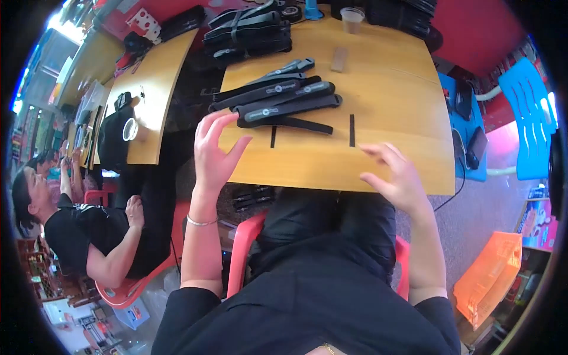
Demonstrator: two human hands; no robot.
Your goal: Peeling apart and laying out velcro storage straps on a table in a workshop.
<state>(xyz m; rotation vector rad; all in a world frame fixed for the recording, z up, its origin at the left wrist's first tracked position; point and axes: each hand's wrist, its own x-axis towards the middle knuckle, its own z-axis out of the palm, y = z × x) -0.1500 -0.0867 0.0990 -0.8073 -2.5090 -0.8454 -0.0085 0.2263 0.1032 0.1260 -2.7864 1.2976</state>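
Observation:
My left hand is raised at the table's left front edge, thumb and fingers apart, with nothing visibly held. Its fingertips are nearest to a loose pile of black straps with grey printed ends; whether they touch a strap I cannot tell. Over the right front part of the table hangs my right hand, its thumb apart from its bent fingers and nothing between them. Two short dark strips mark the wooden tabletop between my hands, the left one partly below the straps.
Tied bundles of black straps stand at the table's far left. A clear cup and a small translucent block are behind the pile. To the right are a blue chair and an orange crate. A seated person is at left.

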